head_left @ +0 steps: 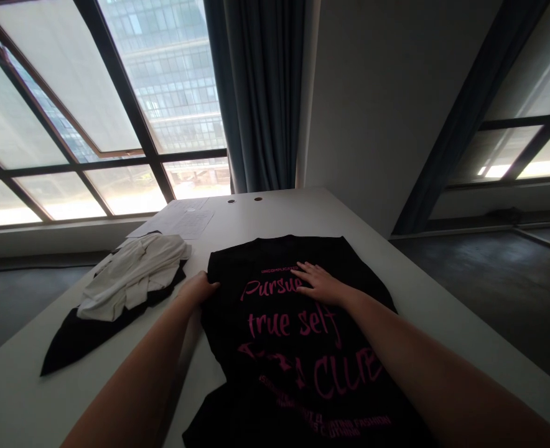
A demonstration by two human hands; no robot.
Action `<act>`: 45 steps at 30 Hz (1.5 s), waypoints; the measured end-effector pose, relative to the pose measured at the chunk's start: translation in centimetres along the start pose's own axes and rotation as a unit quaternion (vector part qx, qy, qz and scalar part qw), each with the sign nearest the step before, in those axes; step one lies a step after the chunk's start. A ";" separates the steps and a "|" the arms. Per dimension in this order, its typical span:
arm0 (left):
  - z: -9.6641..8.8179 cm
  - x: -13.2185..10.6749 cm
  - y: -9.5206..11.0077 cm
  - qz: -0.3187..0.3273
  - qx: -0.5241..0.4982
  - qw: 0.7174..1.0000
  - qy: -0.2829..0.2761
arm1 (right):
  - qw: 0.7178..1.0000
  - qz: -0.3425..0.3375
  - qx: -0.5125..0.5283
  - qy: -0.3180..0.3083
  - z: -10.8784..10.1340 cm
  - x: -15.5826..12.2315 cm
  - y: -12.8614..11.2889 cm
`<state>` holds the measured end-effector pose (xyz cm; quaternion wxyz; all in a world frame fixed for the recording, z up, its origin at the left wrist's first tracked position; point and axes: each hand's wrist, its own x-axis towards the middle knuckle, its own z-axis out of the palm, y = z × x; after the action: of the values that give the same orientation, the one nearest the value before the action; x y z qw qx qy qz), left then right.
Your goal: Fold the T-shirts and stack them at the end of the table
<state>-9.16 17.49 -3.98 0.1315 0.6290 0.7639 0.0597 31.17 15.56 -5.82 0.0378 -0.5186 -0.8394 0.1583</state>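
A black T-shirt with pink lettering lies spread on the white table, its collar end away from me and its lower part rumpled near me. My left hand is at the shirt's left edge by the shoulder, its fingers closed on the cloth there. On the upper part of the print rests my right hand, flat with fingers spread, covering some of the lettering. To the left of the shirt is a crumpled heap: a white garment on top of a black garment.
The white table reaches to the window wall, with two round cable holes at its far end. Sheets of paper lie behind the heap. Beyond stand a blue curtain, a tilted-open window and a grey wall.
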 end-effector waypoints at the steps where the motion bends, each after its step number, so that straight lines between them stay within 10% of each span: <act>1: -0.1 0.4 -0.4 0.007 -0.017 1.000 -0.013 | 1.000 -0.001 0.001 0.000 0.0 0.0 0.0; 12: 0.5 1.7 -1.4 -0.018 -0.176 0.984 -0.017 | 1.000 -0.002 0.014 0.002 -0.1 0.0 0.2; 23: 1.0 -0.3 0.3 0.049 0.008 0.997 0.064 | 1.000 -0.007 0.006 0.006 -0.1 0.1 0.2; 36: 1.0 1.3 -0.4 0.067 -0.016 0.994 0.083 | 0.997 -0.017 -0.008 0.075 -0.6 0.7 -0.1; 41: 0.4 2.0 -2.3 0.090 -0.039 0.994 0.041 | 0.961 0.056 -0.023 0.268 -3.9 -0.3 4.5; 45: 0.8 3.1 -3.0 0.088 -0.103 0.988 0.079 | 0.946 0.225 -0.068 0.223 -4.4 -0.8 12.5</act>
<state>-12.27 19.87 -5.89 0.1287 0.6703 0.7032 0.1991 43.28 21.06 -5.38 0.1517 -0.7176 -0.6796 -0.0144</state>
